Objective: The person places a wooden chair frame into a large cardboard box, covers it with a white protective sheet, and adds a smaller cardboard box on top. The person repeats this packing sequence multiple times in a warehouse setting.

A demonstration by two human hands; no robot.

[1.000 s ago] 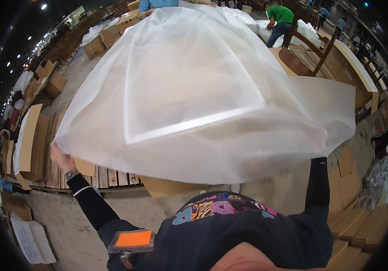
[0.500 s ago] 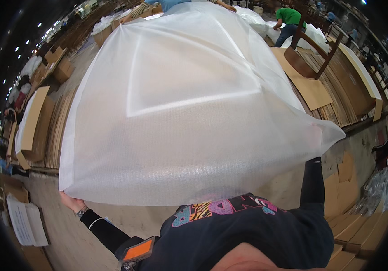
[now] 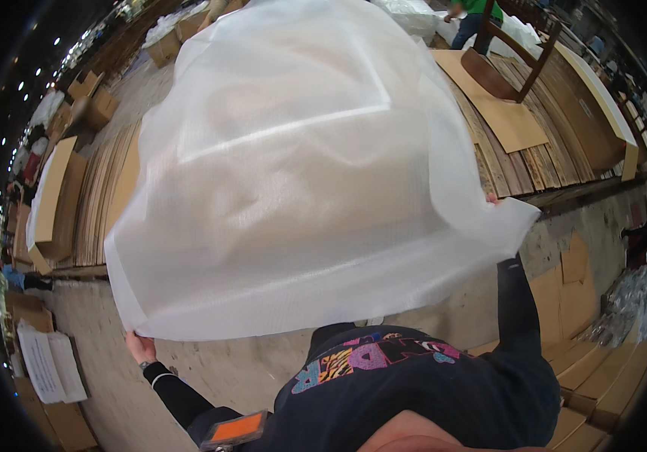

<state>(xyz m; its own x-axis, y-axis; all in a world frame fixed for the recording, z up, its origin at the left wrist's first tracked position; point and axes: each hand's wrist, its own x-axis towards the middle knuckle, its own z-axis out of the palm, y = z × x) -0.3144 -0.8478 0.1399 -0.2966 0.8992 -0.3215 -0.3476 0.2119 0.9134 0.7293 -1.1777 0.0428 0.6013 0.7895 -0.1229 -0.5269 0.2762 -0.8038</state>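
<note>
A large translucent white foam sheet (image 3: pixel 286 203) spreads out before me, draped over pale flat material, and a bright rectangular outline shows through it. At the sheet's near left corner my left hand (image 3: pixel 141 346) is closed on its edge. My right hand (image 3: pixel 494 199) grips the right side of the sheet; only some fingertips show past the foam, and the rest is hidden behind it. Between my hands the near edge hangs in front of my dark shirt.
Stacks of flat cardboard (image 3: pixel 105 203) lie at left, and more boards at right carry a brown wooden chair frame (image 3: pixel 515 56). A person in green (image 3: pixel 481 11) stands at the far right. Cardboard pieces (image 3: pixel 610 384) and crumpled clear plastic (image 3: pixel 628 305) lie at lower right.
My left hand has shifted slightly right and down, my right hand slightly left. The sheet has settled lower, with its right side folding inward. The person across, holding the far edge, has left view.
</note>
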